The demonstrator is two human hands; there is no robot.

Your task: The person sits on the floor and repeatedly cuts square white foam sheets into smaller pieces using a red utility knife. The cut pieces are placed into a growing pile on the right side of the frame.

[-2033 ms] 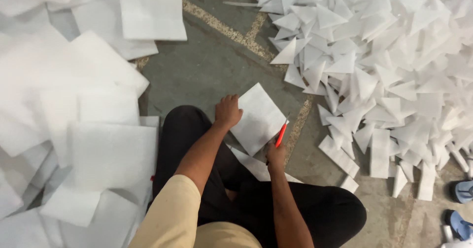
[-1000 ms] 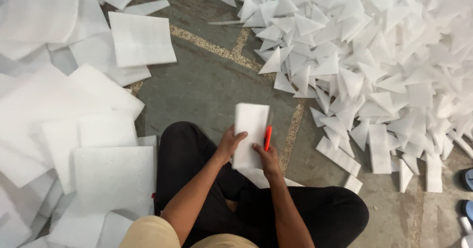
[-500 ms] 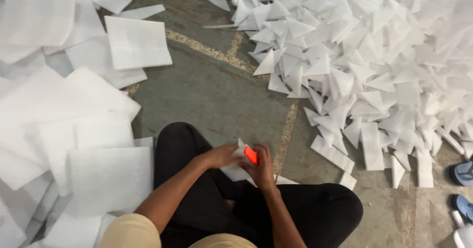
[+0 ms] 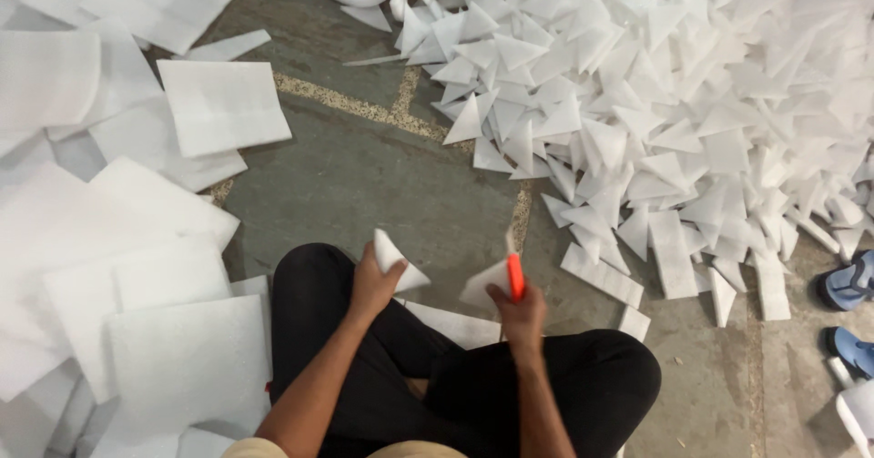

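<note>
White triangular foam pieces: left hand (image 4: 371, 285) grips one (image 4: 393, 259), right hand (image 4: 521, 312) grips another (image 4: 484, 285) plus orange cutter (image 4: 515, 276); bare grey floor (image 4: 382, 185) ahead.

I see white foam triangles (image 4: 692, 121), white foam sheets (image 4: 223, 103), an orange cutter (image 4: 515, 276), black trousers (image 4: 583, 376), blue sandals (image 4: 851, 285), grey floor (image 4: 364, 185).

A large heap of white foam triangles (image 4: 674, 103) is spread over the far right of the grey stone floor (image 4: 364, 185), square white foam sheets (image 4: 137, 285) are piled along its left edge, and blue sandals (image 4: 851, 280) are seen at its right edge.
</note>
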